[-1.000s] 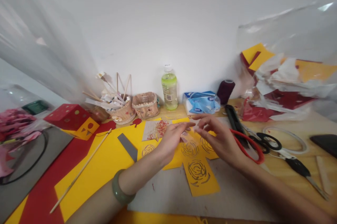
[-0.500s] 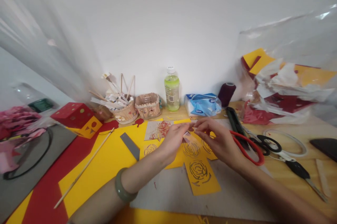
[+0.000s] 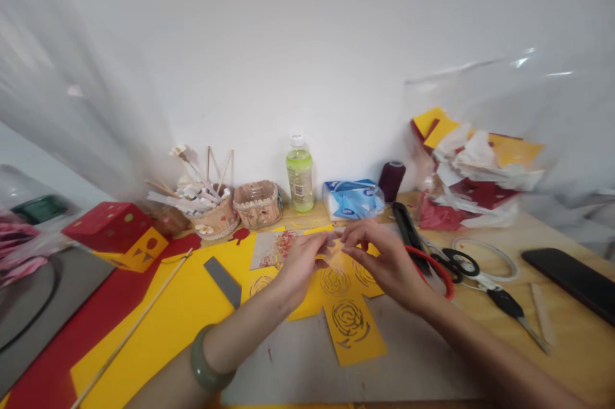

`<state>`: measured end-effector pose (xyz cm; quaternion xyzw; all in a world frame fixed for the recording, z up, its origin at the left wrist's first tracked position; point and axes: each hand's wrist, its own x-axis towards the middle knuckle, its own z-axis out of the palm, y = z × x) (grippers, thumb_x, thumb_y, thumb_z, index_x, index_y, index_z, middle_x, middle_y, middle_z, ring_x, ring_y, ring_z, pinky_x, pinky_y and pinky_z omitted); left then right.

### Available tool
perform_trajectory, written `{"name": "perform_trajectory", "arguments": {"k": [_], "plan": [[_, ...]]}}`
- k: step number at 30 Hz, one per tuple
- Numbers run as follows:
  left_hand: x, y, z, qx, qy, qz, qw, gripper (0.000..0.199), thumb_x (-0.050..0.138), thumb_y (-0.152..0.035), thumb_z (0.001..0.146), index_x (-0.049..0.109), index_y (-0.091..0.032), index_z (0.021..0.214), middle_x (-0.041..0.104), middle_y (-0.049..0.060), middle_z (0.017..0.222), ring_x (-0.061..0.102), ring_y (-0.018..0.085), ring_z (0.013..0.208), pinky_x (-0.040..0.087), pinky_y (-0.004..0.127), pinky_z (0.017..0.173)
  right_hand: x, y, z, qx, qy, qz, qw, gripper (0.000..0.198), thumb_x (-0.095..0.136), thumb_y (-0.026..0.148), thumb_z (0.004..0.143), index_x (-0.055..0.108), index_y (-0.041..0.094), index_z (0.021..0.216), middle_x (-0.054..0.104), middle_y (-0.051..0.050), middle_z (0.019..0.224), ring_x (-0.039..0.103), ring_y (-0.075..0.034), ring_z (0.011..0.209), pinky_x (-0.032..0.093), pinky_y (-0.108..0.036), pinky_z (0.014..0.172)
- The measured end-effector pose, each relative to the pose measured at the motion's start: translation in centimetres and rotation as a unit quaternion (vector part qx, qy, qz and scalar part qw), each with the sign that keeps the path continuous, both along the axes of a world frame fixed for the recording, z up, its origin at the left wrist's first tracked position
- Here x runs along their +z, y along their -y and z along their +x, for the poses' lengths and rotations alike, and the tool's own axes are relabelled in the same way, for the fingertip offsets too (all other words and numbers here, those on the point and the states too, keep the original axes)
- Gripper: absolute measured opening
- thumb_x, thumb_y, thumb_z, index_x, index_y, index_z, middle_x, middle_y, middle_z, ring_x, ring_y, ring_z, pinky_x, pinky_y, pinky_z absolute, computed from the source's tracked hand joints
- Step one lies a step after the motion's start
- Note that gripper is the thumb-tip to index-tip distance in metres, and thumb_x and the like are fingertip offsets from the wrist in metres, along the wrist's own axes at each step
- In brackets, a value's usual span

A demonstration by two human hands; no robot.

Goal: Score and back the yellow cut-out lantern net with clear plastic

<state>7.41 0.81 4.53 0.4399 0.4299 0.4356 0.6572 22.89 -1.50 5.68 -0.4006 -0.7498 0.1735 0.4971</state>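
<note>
Above the yellow paper pieces, my left hand [image 3: 303, 267] and my right hand [image 3: 379, 258] meet with their fingertips pinched close together. Between them is something small and pale, too blurred to name. A yellow cut-out card [image 3: 368, 348] with a rose pattern lies just below the hands on a grey board [image 3: 298, 358]. More yellow pieces with similar rose cut-outs lie partly under my fingers. A green bangle [image 3: 204, 358] circles my left wrist.
Right of my hands lie red-handled scissors [image 3: 446, 277], black-and-white scissors [image 3: 485, 282] and a black phone [image 3: 571, 281]. Behind stand a bottle [image 3: 300, 181], a tissue pack [image 3: 353, 199] and baskets [image 3: 259, 206]. A thin stick [image 3: 139, 316] and grey strip [image 3: 222, 281] lie left.
The view has shifted slightly, so the tabletop things appear farther left and the phone shows more fully. My hands stay together; the grey piece seen under my left fingers no longer shows clearly.
</note>
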Motion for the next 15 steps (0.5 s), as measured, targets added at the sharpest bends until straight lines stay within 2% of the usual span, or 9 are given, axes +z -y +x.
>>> {"name": "perform_trajectory", "arguments": {"k": [3,5,6,9,11,12,13,15], "plan": [[-0.5,-0.7,-0.5,0.031,0.009,-0.035,0.999,0.028,0.060,-0.035,0.074,0.072,-0.015,0.090,0.063,0.008,0.093,0.051,0.014,0.078,0.033,0.020,0.059,2.9,0.2,1.5,-0.077,-0.034,0.043,0.996,0.014,0.058,0.034,0.082,0.056,0.027,0.070,0.063,0.003,0.070,0.061,-0.016,0.064,0.051,-0.028,0.056],[-0.7,-1.1,-0.7,0.044,0.021,-0.051,0.998,0.033,0.064,-0.038,0.070,0.073,-0.014,0.091,0.062,0.007,0.090,0.049,0.012,0.074,0.033,0.020,0.058,6.3,-0.6,3.7,-0.165,-0.057,0.090,0.980,0.010,0.060,0.033,0.081,0.059,0.027,0.073,0.063,0.004,0.067,0.059,-0.014,0.056,0.048,-0.027,0.048],[-0.8,-1.3,-0.7,0.048,0.025,-0.053,0.997,0.034,0.065,-0.039,0.068,0.073,-0.014,0.091,0.062,0.006,0.088,0.049,0.012,0.072,0.033,0.020,0.058,8.4,-1.3,5.1,-0.214,-0.071,0.120,0.967,0.009,0.063,0.029,0.079,0.059,0.025,0.071,0.059,0.005,0.058,0.055,-0.013,0.048,0.046,-0.026,0.046],[-0.9,-1.5,-0.8,0.055,0.028,-0.053,0.997,0.037,0.069,-0.041,0.065,0.073,-0.016,0.091,0.061,0.005,0.085,0.050,0.010,0.070,0.034,0.019,0.057,15.2,-4.1,10.1,-0.325,-0.086,0.220,0.916,0.007,0.067,0.017,0.071,0.061,0.020,0.073,0.062,0.001,0.067,0.059,-0.012,0.058,0.048,-0.028,0.057],[-0.9,-1.6,-0.8,0.053,0.032,-0.054,0.997,0.038,0.071,-0.041,0.064,0.073,-0.016,0.091,0.059,0.003,0.081,0.048,0.009,0.067,0.034,0.018,0.055,19.1,-6.0,13.4,-0.384,-0.051,0.248,0.888,0.007,0.067,0.014,0.070,0.065,0.015,0.077,0.066,-0.004,0.078,0.060,-0.013,0.070,0.048,-0.030,0.070],[-0.9,-1.7,-0.8,0.051,0.037,-0.055,0.997,0.038,0.072,-0.041,0.063,0.073,-0.016,0.091,0.058,0.003,0.078,0.048,0.009,0.065,0.034,0.018,0.054,20.6,-6.8,14.8,-0.445,0.041,0.226,0.865,0.009,0.062,0.017,0.076,0.068,0.014,0.083,0.067,-0.007,0.086,0.060,-0.013,0.079,0.046,-0.031,0.077],[-0.9,-1.8,-0.8,0.050,0.042,-0.055,0.996,0.039,0.073,-0.041,0.061,0.073,-0.015,0.091,0.057,0.002,0.076,0.047,0.008,0.063,0.033,0.018,0.054,21.8,-7.5,16.0,-0.493,0.146,0.155,0.843,0.015,0.057,0.019,0.081,0.069,0.014,0.090,0.067,-0.007,0.095,0.059,-0.013,0.089,0.043,-0.032,0.086],[-1.1,-1.8,-0.8,0.053,0.050,-0.057,0.996,0.042,0.074,-0.042,0.058,0.073,-0.014,0.089,0.057,0.002,0.074,0.046,0.008,0.062,0.032,0.019,0.053,23.0,-8.5,17.9,-0.489,0.216,0.048,0.844,0.008,0.066,0.015,0.074,0.071,0.012,0.078,0.069,-0.005,0.083,0.060,-0.015,0.087,0.041,-0.037,0.087]]}}
